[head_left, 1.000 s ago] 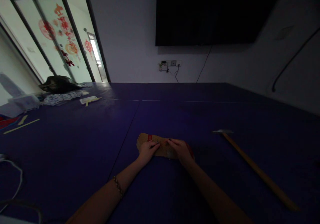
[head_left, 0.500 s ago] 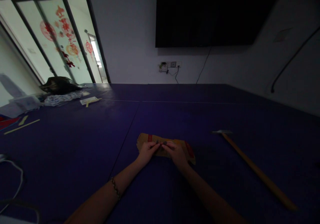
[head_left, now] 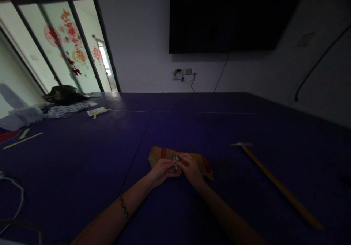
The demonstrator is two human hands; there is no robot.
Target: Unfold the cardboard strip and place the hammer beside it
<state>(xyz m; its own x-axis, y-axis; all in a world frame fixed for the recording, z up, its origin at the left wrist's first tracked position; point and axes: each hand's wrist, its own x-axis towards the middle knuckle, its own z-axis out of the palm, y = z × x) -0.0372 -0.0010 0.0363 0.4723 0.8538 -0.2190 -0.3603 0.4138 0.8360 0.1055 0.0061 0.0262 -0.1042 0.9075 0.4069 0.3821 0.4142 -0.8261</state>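
Left fingers [head_left: 166, 163] and right fingers [head_left: 186, 159] pinch probable nails [head_left: 176, 159].

A flat brown cardboard piece [head_left: 170, 153] is placed on the purple counter [head_left: 109, 153]; over it, slim silver metal pieces [head_left: 176, 159] are held by the left fingers [head_left: 177, 173] and right fingers [head_left: 185, 158]. To the right, a wooden-handled metal hammer [head_left: 278, 184] is laid, head toward the far edge. Near the far left corner, a black bag [head_left: 64, 94] is set behind pale sheets [head_left: 65, 110].

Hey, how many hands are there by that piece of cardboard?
2: the left hand and the right hand, meeting at the cardboard with thin metal pieces at their fingers. No other hand shows.
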